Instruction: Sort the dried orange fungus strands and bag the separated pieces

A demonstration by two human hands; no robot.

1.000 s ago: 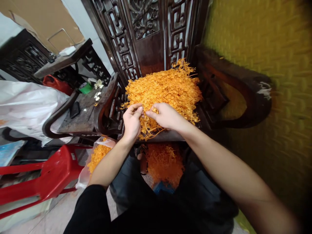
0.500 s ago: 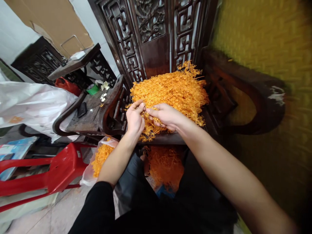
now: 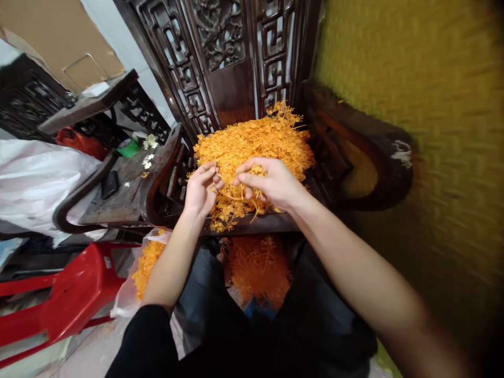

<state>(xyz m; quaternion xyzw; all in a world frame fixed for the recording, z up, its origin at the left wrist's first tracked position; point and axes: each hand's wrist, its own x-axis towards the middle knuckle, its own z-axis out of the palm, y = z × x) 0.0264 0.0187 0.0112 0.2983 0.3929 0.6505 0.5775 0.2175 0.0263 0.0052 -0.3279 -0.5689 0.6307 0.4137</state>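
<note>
A large heap of thin orange plastic-looking sprigs [image 3: 252, 142] lies on the seat of a dark carved wooden chair [image 3: 268, 224]. Over the heap's front, my left hand [image 3: 201, 190] pinches the end of a thin orange strand, its fingers curled. My right hand [image 3: 268, 181] is closed around several orange pieces, and a strand hangs from below its fingers. A short gap separates the two hands. What the right palm holds is partly hidden by the fingers.
Beneath the seat, between my legs, is another orange pile [image 3: 258, 268]. To the left are a bag of orange pieces [image 3: 147, 268], a red plastic chair [image 3: 84, 283], and a wooden chair bearing a black phone [image 3: 110, 185] and green tape [image 3: 129, 148].
My hands have moved apart, the left one away to the left, and its fingers have loosened. The whole view has shifted, so the heap and chairs appear further left.
</note>
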